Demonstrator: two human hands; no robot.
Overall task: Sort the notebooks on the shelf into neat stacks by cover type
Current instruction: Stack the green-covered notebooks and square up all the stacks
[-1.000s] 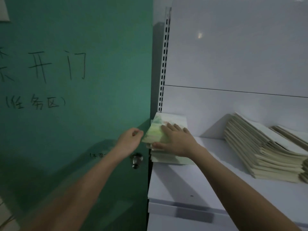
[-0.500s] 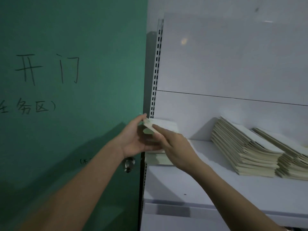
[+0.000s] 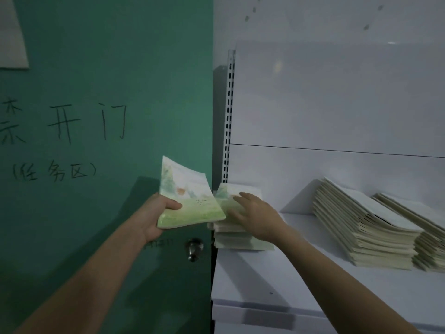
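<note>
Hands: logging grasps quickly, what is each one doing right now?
Left hand: holds a bundle of green-cover notebooks, off the shelf.
Right hand: open, fingers flat on the green-cover stack.

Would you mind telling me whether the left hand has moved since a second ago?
Yes. The left hand has drawn leftward off the stack at the shelf's left end, now holding a green-cover notebook in front of the green door, above the knob.

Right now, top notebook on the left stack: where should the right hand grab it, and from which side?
Probably its free right edge. The right hand lies flat on the top notebook of the left stack; the stack's left side abuts the held notebooks in the left hand. Come from the right, thumb on top, fingers beneath.
</note>
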